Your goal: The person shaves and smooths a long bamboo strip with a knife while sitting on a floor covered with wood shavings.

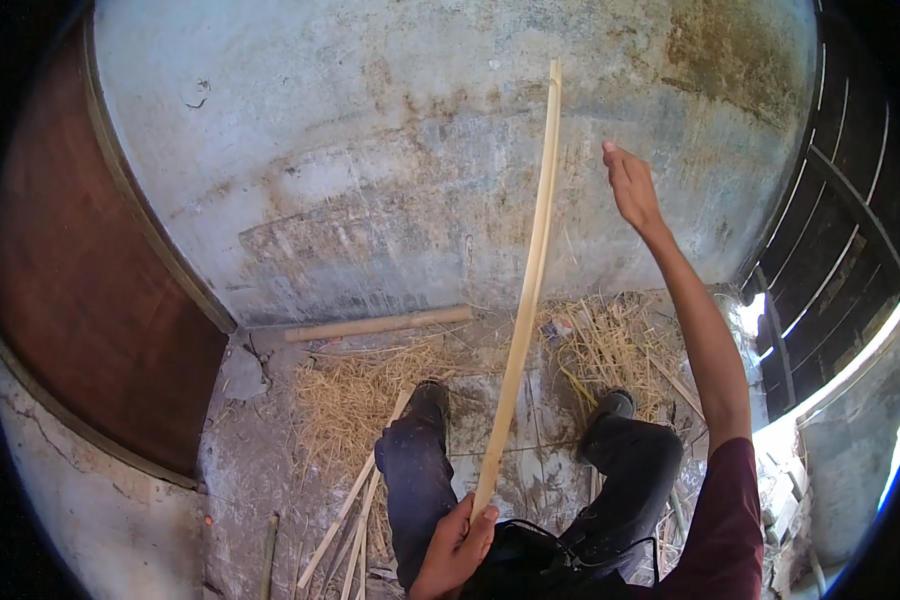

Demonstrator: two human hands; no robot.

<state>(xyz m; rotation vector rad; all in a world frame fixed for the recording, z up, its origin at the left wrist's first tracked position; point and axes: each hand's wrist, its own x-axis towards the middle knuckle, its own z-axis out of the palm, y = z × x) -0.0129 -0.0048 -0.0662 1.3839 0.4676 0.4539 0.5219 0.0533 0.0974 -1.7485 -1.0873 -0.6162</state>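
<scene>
The left hand [457, 550] pinches the lower end of a long, pale bamboo strip [530, 290], thumb and fingers closed around it. From that hand the strip runs upward and away, leaning slightly right, its far end up in front of the stained wall [370, 180]. The right hand [630, 185] is raised well ahead of the left and to its right, near the strip's upper part but apart from it — its fingers pressed together. Below the right hand comes the bare forearm, then a maroon sleeve [725, 510].

Just left of the left hand, several cut strips [345, 535] lie on the floor [240, 480], beside the dark trousers [415, 480]. Ahead of that hand and to its left is a straw heap [355, 400], and past it a round pole [380, 323] lies along the foot of the wall. A second straw pile [620, 350] sits below the right hand. Well left of both hands stands a brown door [100, 270]; well right — dark planks [840, 230] with light between them.
</scene>
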